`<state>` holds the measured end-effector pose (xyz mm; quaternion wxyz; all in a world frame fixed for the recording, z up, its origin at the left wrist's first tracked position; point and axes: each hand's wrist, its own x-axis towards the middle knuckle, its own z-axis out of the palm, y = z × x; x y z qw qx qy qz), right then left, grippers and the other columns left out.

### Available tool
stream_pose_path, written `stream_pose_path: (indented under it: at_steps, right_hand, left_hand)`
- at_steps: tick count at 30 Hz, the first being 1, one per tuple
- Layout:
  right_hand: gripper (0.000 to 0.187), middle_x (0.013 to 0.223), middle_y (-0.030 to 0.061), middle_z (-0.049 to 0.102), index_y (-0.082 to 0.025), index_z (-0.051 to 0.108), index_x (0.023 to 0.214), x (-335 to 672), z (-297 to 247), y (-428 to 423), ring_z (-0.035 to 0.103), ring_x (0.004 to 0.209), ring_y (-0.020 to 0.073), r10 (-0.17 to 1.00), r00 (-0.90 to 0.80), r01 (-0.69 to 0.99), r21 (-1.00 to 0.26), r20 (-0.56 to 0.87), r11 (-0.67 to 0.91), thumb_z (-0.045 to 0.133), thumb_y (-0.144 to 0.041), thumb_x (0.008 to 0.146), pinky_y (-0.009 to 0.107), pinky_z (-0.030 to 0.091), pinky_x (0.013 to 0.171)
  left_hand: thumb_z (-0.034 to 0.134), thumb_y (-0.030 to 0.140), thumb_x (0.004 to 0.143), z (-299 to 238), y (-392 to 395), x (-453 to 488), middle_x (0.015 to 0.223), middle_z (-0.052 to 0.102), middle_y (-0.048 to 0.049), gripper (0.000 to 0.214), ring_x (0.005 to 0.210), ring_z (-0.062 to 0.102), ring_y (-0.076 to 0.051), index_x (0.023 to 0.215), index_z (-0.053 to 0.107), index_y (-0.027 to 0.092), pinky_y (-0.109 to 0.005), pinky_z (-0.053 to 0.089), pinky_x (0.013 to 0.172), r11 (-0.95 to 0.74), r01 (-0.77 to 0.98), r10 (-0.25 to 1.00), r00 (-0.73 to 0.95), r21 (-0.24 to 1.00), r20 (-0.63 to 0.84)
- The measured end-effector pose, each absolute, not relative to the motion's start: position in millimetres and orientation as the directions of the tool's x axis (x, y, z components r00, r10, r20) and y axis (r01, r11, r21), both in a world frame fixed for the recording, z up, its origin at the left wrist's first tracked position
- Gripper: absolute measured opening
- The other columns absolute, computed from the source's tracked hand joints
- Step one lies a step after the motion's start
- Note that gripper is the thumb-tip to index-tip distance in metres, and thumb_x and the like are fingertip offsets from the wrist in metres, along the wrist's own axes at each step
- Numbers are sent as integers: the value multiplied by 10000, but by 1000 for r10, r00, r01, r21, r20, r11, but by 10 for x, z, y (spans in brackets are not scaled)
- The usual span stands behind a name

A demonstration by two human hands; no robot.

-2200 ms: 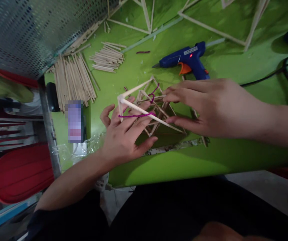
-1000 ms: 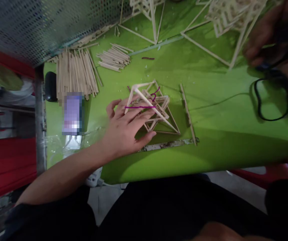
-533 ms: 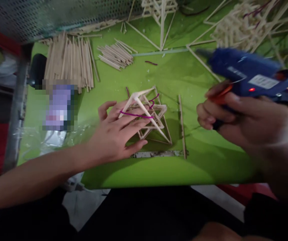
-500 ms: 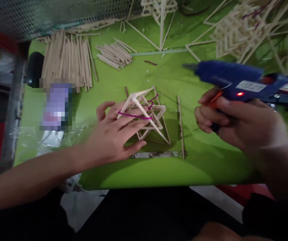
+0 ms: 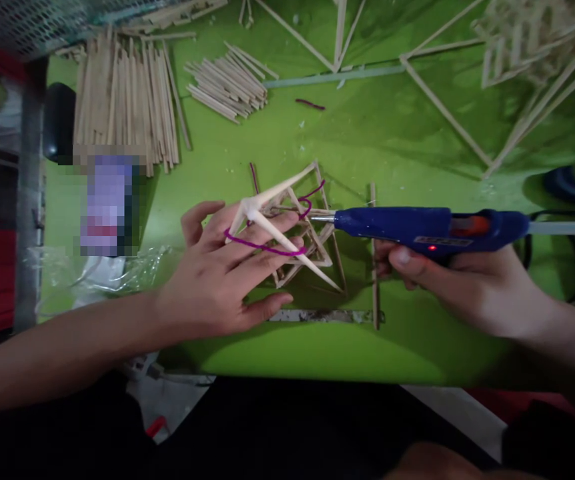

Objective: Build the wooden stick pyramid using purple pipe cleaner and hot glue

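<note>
Your left hand [image 5: 217, 280] lies open, fingers spread over the stick frame [image 5: 280, 190] on the desk [image 5: 317, 353] to pin it steady, while your right hand [image 5: 447, 283] grips the glue gun [image 5: 407, 225], nozzle at a joint.

The pixelated patch [image 5: 107, 203] at the left — I can't read it. My left hand [image 5: 217, 280] covers the near-left of the stick frame [image 5: 312, 237]; the glue gun [image 5: 417, 227] hides fingers of my right hand [image 5: 447, 283] and runs off the right edge.
</note>
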<state>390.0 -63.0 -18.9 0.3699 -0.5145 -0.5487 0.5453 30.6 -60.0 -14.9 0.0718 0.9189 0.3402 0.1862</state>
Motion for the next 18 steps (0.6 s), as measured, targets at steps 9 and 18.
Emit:
stream_pose_path:
  at_steps: [9, 18]
  right_hand:
    - [311, 696, -7, 780, -314, 898, 837, 3904, -200, -577, 687, 619, 180, 963, -249, 231, -972, -101, -42, 1041, -525, 1015, 285, 607, 597]
    - [353, 632, -22, 734, -326, 874, 838, 3907, -242, -575, 608, 495, 174, 956, -265, 201, -977, -129, -77, 1082, -567, 991, 284, 447, 414]
  left_hand:
    - [863, 636, 1131, -162, -621, 293, 1794, 781, -29, 597, 1681, 690, -459, 1679, 789, 411, -800, 446, 1467, -737, 617, 675, 689, 275, 263]
    - [853, 711, 1102, -183, -640, 281, 1787, 782, -23, 580, 1730, 628, -505, 1626, 846, 462, -834, 367, 1514, -680, 656, 729, 654, 327, 203]
